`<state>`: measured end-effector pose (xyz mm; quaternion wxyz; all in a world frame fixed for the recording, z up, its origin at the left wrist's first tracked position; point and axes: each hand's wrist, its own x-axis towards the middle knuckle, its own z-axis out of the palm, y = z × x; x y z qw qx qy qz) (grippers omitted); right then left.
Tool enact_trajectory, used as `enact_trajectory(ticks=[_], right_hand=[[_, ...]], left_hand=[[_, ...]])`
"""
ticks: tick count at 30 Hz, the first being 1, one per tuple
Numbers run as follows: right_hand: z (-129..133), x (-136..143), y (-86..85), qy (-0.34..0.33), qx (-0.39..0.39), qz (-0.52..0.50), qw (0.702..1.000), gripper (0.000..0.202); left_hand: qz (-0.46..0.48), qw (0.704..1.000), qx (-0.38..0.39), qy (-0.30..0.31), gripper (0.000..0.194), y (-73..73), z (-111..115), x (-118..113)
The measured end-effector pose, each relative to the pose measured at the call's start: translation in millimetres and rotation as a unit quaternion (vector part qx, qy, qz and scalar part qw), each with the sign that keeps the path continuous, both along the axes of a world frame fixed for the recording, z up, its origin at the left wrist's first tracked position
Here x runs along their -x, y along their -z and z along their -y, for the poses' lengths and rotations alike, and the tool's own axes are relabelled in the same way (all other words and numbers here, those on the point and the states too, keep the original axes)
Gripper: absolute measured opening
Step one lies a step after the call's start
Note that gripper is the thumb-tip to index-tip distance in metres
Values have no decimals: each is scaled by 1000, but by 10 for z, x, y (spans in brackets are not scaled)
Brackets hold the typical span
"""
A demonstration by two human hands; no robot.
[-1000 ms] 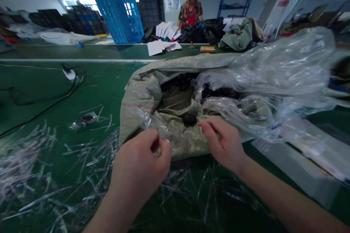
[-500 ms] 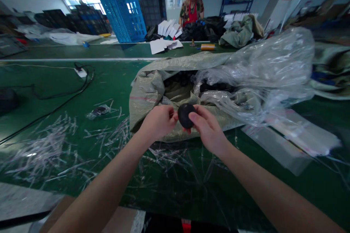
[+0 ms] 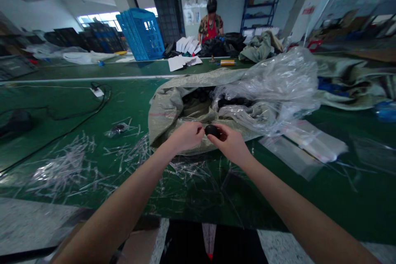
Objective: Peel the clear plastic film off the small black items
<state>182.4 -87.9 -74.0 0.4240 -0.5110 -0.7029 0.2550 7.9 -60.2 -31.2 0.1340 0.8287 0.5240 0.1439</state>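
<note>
A round black object (image 3: pixel 212 131) is held between the thumb and fingers of my right hand (image 3: pixel 231 143), above the near edge of a grey-green woven sack (image 3: pixel 165 109). My left hand (image 3: pixel 187 136) is closed in a pinch just left of the black object; whatever its fingertips grip is too small to make out. The sack lies open on the green table (image 3: pixel 130 95), with dark items (image 3: pixel 201 94) inside. Clear plastic (image 3: pixel 278 80) spills over the sack's right side.
Clear plastic strips (image 3: pixel 66 165) lie at the left, near black cables (image 3: pixel 77 121). Flat clear bags (image 3: pixel 315 142) rest at the right. Beyond the sack are white papers (image 3: pixel 182 62), a blue crate (image 3: pixel 140 35) and a person (image 3: pixel 210 24) in a red apron.
The view has tilted up and shifted, so the scene sits lower in it. The black object remains in my right hand and appears turned, with my left hand still pinched beside it.
</note>
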Motion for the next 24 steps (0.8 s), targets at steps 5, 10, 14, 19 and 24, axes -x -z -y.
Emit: enact_trajectory(ticks=[5,10,14,19,24], right_hand=[[37,-55,-113,9,-32,68,997,29],[80,-78,-189,9,-32,145,989,34],[125,-82,-303,34,-97,204,974,32],[97,-69,-457,25,-145,203,968,37],[-6,-63,-674,-65,-51,224,971,34]], left_hand=[[-56,998,-30,-9,33,0,126,-107],[-49,997,-38,-43,32,21,231,-186],[100,995,20,-11,30,10,246,-177],[313,939,126,-64,23,17,227,-150],[425,879,194,-97,23,-3,264,-119]])
